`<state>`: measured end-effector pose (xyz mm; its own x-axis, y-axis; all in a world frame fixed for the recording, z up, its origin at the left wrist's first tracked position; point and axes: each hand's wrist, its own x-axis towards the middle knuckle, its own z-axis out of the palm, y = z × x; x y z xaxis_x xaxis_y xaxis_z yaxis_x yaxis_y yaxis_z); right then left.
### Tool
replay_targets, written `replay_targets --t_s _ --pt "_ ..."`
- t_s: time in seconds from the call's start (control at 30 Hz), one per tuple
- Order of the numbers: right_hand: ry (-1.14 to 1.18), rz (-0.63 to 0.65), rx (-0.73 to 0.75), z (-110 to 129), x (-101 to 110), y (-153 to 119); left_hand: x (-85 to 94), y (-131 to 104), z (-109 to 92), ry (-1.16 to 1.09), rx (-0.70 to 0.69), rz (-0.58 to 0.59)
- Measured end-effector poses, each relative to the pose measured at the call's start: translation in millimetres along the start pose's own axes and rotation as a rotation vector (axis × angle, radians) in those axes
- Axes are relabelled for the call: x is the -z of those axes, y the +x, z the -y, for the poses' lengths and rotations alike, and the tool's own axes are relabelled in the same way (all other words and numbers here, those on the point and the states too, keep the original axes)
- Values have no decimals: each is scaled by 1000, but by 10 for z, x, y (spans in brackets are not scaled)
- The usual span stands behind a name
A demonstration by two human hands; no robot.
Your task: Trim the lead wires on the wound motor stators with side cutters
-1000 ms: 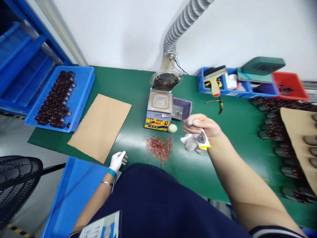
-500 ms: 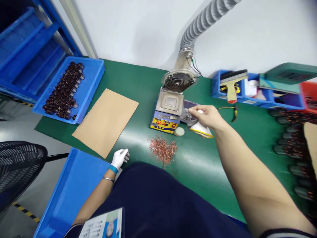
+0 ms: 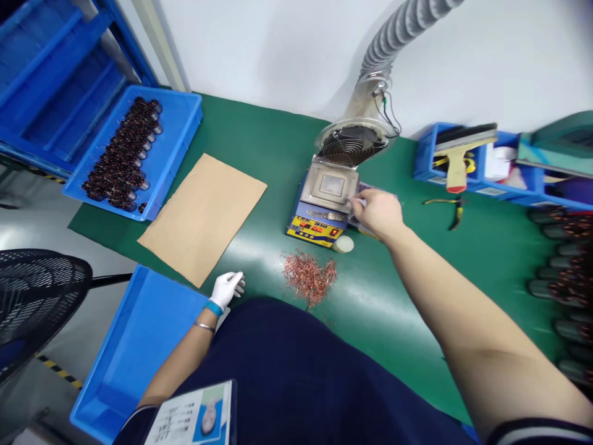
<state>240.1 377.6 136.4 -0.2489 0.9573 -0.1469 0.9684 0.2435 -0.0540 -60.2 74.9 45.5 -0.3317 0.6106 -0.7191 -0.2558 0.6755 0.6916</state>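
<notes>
L hand nearest: white-gloved, half-curled on the smooth green tabletop, nothing seen in it. Copper bits next, thin, wiry, prob. light. R hand, bare, pinched narrow on a pale bit at the machine's R edge; mostly hidden, can't tell what. Looks small, light; fingertip hold at one end shd suit. Machine: boxy, stiff, prob. heavy, metal-topped. Beyond, ribbed grey hose.

It's bright in here — pale glare on the green tabletop at four o'clock, copper-wound parts blurred at three.
</notes>
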Motion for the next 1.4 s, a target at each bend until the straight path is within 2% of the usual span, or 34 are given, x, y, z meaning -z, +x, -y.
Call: replay_targets --t_s 0.2,0.37,0.57,0.73,0.93,1.17,1.4 --pt "-70 117 11 -13 88 105 -2 11 5 4 -9 4" --pt "-110 229 5 -23 184 333 7 12 16 3 -19 7" --pt "-178 375 6 85 280 562 2 14 15 2 -18 1" --pt "-232 389 -7 191 346 631 0 20 13 -4 -17 -3" --pt "-259 354 -9 275 365 591 6 22 14 -6 -21 2" --pt "-246 316 -31 211 435 551 8 28 31 -10 -29 0" --pt "-181 322 -22 161 387 484 7 28 31 -8 -31 2"
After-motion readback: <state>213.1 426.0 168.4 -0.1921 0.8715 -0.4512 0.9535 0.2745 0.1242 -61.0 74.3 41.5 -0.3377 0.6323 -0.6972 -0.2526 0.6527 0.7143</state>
